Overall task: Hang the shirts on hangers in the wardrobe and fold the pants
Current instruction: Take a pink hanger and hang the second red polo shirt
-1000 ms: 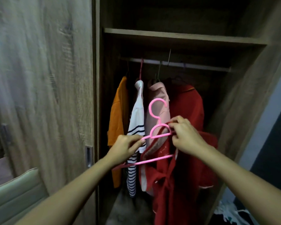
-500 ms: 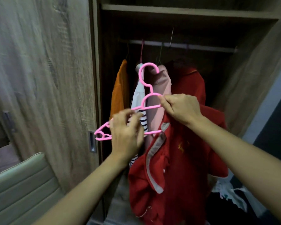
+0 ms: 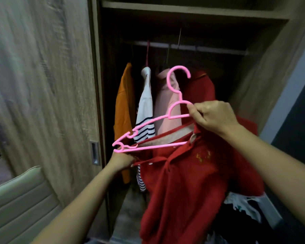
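**Head view: one pink hanger going into one red shirt at the open wardrobe**

Both hands are raised in front of the wardrobe [image 3: 271, 71]. The right hand [image 3: 213, 117] pinches the single pink hanger [image 3: 169, 115] at its shoulder, just below the hook. Its curled fingers also gather the collar of the red shirt [image 3: 183, 191] there. The hook stands up and left of this hand, tilted.

The left hand [image 3: 121, 160] sits low, directly under the hanger's notched far tip. Its fingers are closed on the edge of the red shirt's opening. The hanger's bottom bar runs from above this hand across to the collar under the right hand, where it slips out of sight. The shirt's body droops below and between the two hands. It is not on the rail.

Beyond the hands, the rail [image 3: 209, 48] carries four garments. From the left hand's side they are:
- one orange garment [image 3: 123, 111]
- one white striped shirt [image 3: 146, 110]
- one pale pink shirt [image 3: 167, 106]
- one more red garment [image 3: 201, 87], above the right hand

One shelf [image 3: 183, 12] spans the wardrobe above the rail. Left of the left hand is the wardrobe door [image 3: 42, 85] with one recessed handle [image 3: 95, 153]. A green padded seat [image 3: 21, 199] lies below the left forearm. Under the right forearm lies a dim heap of clothes [image 3: 245, 205], too dark to count.
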